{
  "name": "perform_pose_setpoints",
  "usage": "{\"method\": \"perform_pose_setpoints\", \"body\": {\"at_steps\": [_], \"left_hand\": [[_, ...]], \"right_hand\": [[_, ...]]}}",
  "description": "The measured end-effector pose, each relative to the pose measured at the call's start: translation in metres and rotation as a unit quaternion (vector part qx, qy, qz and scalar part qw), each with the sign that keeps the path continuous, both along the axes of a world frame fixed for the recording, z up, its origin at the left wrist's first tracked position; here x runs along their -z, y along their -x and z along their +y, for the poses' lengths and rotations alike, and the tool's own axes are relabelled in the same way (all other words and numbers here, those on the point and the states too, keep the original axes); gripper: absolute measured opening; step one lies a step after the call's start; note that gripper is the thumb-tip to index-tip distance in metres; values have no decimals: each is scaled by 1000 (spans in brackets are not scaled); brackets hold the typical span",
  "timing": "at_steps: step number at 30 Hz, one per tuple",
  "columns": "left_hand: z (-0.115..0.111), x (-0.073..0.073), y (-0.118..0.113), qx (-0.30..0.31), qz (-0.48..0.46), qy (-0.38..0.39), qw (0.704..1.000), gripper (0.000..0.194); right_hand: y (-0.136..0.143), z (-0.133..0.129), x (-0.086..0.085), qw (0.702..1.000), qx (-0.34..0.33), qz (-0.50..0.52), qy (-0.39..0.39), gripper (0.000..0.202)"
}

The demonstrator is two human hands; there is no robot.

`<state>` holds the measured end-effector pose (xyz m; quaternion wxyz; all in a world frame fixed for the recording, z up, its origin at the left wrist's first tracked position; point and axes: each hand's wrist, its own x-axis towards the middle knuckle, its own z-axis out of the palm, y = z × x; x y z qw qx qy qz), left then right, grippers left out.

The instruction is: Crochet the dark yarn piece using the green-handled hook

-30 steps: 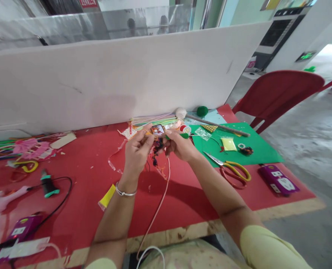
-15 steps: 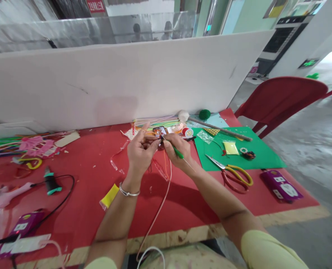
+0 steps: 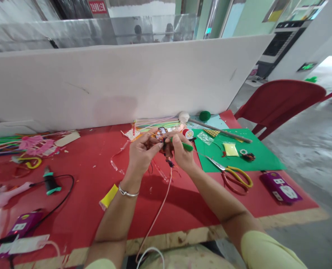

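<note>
My right hand grips a crochet hook with a green handle; a thin metal shaft sticks out past the handle to the right. My left hand pinches a small dark piece of yarn work, and the fingertips of both hands meet around it. Its exact shape is hidden by the fingers. Below the hands a dark purplish yarn bit shows, and a pink cord runs from there down to my lap. Behind the hands a phone is partly covered.
Scissors lie to the right by a green sheet, with a purple pack beyond. Thread spool and grey stick sit behind. Nippers, a pink glue gun and cables lie left. A white board stands behind.
My right hand has turned, so the hook's green handle now lies flatter and farther right. Dark yarn now shows below the fingers. My left hand still pinches the work.
</note>
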<state>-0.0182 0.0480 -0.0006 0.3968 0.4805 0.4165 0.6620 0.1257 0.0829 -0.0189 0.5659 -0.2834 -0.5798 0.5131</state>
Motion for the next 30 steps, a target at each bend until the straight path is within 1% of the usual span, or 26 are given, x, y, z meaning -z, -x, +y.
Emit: {"method": "perform_pose_setpoints", "body": {"at_steps": [2,3,5,7,10,14,17,21,24,26,27,28,29,30], "left_hand": [[-1,-2,2,17,0,7,1000,54],[-1,-3,3,24,10,12,1000,53],[-1,-5,5,34,48,24,998,48],[-1,-6,6,33,85,32,995,45],[-1,-6,8,39,108,34,993,47],[-3,-7,10,75,129,45,988,51],[-4,-7,14,84,150,52,984,58],[-1,-4,15,77,144,49,985,63],[0,3,13,18,156,34,987,68],[0,6,9,-35,170,22,985,68],[0,7,6,-54,166,16,984,68],[-1,7,4,-61,151,13,987,67],[-1,6,2,-54,125,11,991,67],[-2,4,1,-32,92,13,995,66]], "right_hand": [[-1,7,-1,991,-84,33,94,53],[-3,11,-2,983,-130,39,127,54],[-10,19,-5,964,-211,34,159,52],[-18,25,-9,953,-256,15,162,48],[-27,29,-11,949,-270,-2,164,44],[-34,31,-10,945,-293,-31,144,39],[-37,31,-9,944,-299,-47,131,41],[-31,31,-7,953,-273,-21,127,43],[-22,27,-4,968,-234,-13,94,45],[-15,21,-2,984,-168,-41,33,42],[-11,18,-1,991,-117,-56,-17,40],[-8,14,1,994,-59,-62,-75,39],[-5,11,2,990,-4,-59,-131,38],[-3,9,4,983,34,-47,-172,37]]}}
